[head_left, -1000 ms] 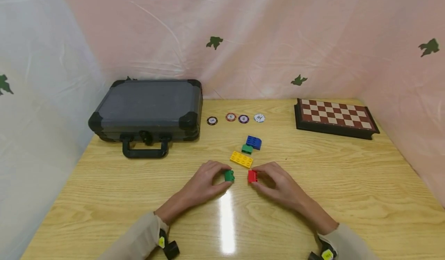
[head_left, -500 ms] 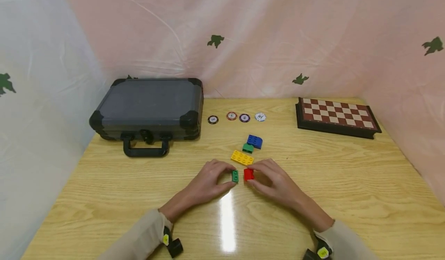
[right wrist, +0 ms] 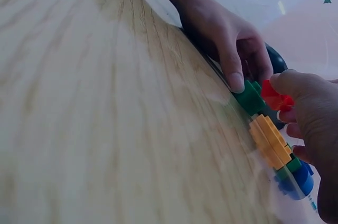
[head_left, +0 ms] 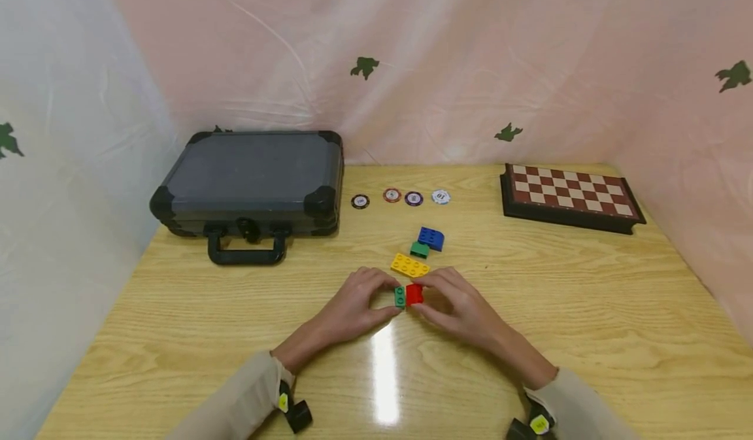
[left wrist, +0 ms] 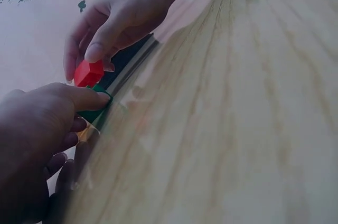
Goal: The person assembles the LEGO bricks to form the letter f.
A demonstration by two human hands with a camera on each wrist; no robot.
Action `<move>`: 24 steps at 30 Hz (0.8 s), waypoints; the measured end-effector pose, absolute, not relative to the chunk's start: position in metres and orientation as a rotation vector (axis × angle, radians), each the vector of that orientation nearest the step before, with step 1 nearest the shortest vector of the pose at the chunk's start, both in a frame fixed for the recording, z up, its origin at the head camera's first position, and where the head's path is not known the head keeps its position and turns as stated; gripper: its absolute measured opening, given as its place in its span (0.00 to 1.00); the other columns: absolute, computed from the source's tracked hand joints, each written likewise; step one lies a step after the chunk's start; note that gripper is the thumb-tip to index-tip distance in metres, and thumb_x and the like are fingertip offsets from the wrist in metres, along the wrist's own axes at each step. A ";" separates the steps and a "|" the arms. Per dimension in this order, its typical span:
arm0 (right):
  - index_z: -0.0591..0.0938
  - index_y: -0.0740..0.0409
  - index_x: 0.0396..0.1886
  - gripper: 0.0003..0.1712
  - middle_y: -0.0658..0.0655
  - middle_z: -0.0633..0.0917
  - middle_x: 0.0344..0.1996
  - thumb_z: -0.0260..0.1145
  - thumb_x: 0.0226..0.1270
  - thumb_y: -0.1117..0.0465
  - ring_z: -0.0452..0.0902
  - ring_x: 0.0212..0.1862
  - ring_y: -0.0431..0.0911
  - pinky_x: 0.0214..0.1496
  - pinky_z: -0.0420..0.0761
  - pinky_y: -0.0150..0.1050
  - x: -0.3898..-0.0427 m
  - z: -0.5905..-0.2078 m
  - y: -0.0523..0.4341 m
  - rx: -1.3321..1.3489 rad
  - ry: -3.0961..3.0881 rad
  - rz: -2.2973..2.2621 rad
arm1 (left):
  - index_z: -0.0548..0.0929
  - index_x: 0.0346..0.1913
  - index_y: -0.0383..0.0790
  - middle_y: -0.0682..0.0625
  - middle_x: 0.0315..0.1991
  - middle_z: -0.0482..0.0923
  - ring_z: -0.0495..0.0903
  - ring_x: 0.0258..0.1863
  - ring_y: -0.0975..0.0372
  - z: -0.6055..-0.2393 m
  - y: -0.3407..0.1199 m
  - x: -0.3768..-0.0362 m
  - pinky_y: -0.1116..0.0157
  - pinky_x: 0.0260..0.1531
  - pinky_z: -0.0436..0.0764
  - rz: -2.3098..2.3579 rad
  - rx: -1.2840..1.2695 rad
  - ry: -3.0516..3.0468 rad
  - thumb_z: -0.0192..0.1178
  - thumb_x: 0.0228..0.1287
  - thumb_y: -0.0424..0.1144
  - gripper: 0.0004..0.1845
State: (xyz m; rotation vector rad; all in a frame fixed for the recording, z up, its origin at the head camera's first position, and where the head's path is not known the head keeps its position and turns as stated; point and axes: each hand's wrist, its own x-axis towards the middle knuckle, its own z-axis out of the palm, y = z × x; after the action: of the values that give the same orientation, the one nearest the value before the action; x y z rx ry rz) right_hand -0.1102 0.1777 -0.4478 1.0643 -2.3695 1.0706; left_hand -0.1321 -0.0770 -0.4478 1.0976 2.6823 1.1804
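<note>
Both hands meet over the middle of the table, a little toward its near edge, each pinching a small building brick. The left hand (head_left: pixel 353 303) curls its thumb and fingertips round a green brick (head_left: pixel 399 296), and the right hand (head_left: pixel 455 303) grips a red brick (head_left: pixel 414 293) the same way between thumb and forefinger. The two bricks touch side by side, green on the left and red on the right, held just above the wood or resting on it; I cannot tell which.

Just beyond the fingertips lies a flat yellow brick (head_left: pixel 409 265). Farther back, a second small green brick (head_left: pixel 419 250) sits against a blue brick (head_left: pixel 431 238). Four poker chips (head_left: pixel 400 197) lie in a row toward the far edge. A dark carrying case (head_left: pixel 253 182) fills the far left corner, and a chessboard (head_left: pixel 569 196) lies at the far right corner.
</note>
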 end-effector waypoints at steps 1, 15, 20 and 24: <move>0.83 0.60 0.57 0.26 0.51 0.85 0.50 0.80 0.58 0.67 0.78 0.52 0.47 0.56 0.79 0.39 -0.110 -0.448 0.177 1.062 -2.373 1.078 | 0.84 0.54 0.41 0.52 0.50 0.83 0.76 0.52 0.58 -0.448 -0.077 -0.132 0.54 0.56 0.74 1.194 1.083 2.668 0.74 0.64 0.42 0.19; 0.84 0.59 0.55 0.25 0.51 0.85 0.51 0.81 0.57 0.65 0.78 0.53 0.47 0.56 0.79 0.42 -0.112 -0.448 0.167 1.037 -2.392 1.131 | 0.84 0.54 0.40 0.51 0.50 0.82 0.75 0.52 0.58 -0.447 -0.077 -0.135 0.54 0.56 0.74 1.244 1.047 2.611 0.74 0.63 0.41 0.19; 0.85 0.59 0.56 0.24 0.52 0.85 0.52 0.80 0.59 0.65 0.78 0.53 0.47 0.55 0.80 0.43 -0.113 -0.448 0.165 1.042 -2.391 1.123 | 0.84 0.54 0.41 0.51 0.50 0.82 0.75 0.52 0.58 -0.447 -0.078 -0.135 0.54 0.56 0.74 1.249 1.045 2.609 0.74 0.63 0.40 0.19; 0.85 0.59 0.55 0.24 0.52 0.84 0.51 0.81 0.58 0.64 0.77 0.52 0.46 0.54 0.80 0.41 -0.114 -0.449 0.164 1.049 -2.377 1.123 | 0.85 0.54 0.41 0.51 0.50 0.82 0.76 0.52 0.58 -0.446 -0.077 -0.135 0.54 0.56 0.74 1.250 1.050 2.609 0.74 0.63 0.40 0.19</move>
State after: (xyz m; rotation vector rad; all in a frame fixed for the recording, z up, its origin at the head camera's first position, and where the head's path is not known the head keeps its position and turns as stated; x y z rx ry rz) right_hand -0.1140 0.1642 -0.4495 1.0487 -2.3768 1.1229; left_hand -0.1349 -0.0774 -0.4464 1.0497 2.6090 1.2499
